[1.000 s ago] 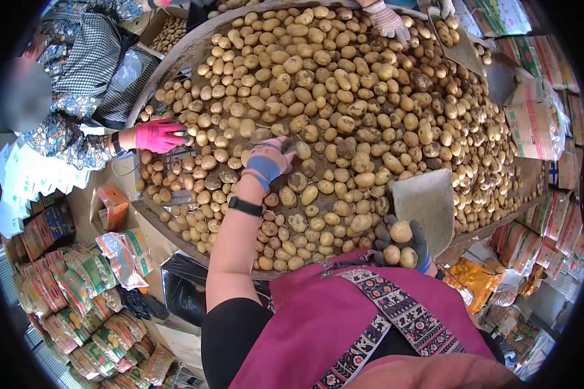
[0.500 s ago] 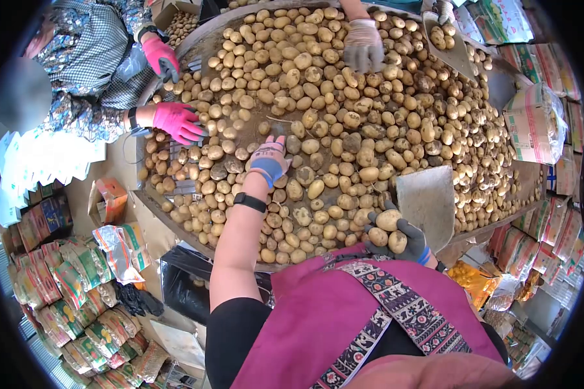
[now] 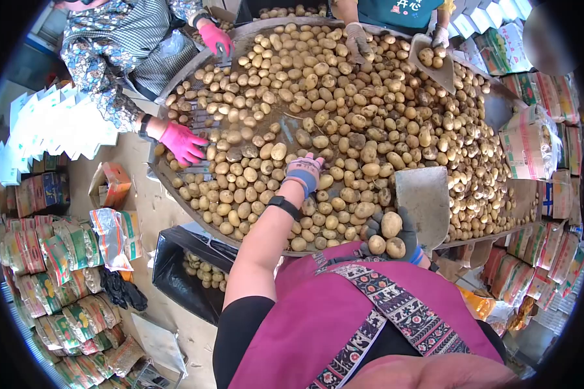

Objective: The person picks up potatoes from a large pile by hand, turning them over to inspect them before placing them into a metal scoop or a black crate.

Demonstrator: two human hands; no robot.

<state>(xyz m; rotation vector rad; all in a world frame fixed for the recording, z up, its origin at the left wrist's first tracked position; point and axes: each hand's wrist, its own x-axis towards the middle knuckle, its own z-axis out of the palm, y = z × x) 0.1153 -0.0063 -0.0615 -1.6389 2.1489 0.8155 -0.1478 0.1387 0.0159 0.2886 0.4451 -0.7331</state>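
A broad layer of potatoes [image 3: 363,139] covers the sorting table [image 3: 180,198]. My left hand [image 3: 305,172], in a glove with bare-looking fingertips, reaches over the middle of them with fingers stretched out, holding nothing visible. Close to my apron, my right hand [image 3: 407,235] wears a dark glove and cradles several potatoes [image 3: 391,224], palm up. Right beside it a flat metal scoop [image 3: 423,204] stands over the potatoes at the table's near edge; its handle is hidden.
Across the left edge, a co-worker in pink gloves [image 3: 183,142] handles potatoes. Another person opposite has a gloved hand [image 3: 358,44] on the pile and a scoop [image 3: 433,63] with potatoes. A black-lined box [image 3: 188,272] holds potatoes; stacked bags [image 3: 58,249] stand left.
My left hand has moved right and slightly down across the potatoes, its fingers closer together. My right hand still holds potatoes, now shifted in the palm. The view has tilted, showing more of the far side.
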